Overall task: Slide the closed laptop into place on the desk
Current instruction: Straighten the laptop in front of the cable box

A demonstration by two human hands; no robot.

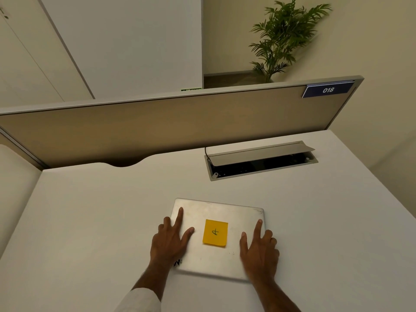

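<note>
A closed silver laptop (216,212) lies flat on the white desk (90,221), a little right of the middle and near me. A yellow sticky note (215,232) with a handwritten mark is stuck on the lid's centre. My left hand (171,239) rests palm down on the lid's left side, fingers spread, some of them over the left edge. My right hand (258,246) lies flat on the lid's right side, with its outer fingers over the right edge. Neither hand grips the laptop; both press on top.
An open cable hatch (261,158) with a raised grey flap is set into the desk behind the laptop. A beige partition (157,127) with a "018" label (327,90) stands along the desk's far edge. A plant (283,34) stands beyond it.
</note>
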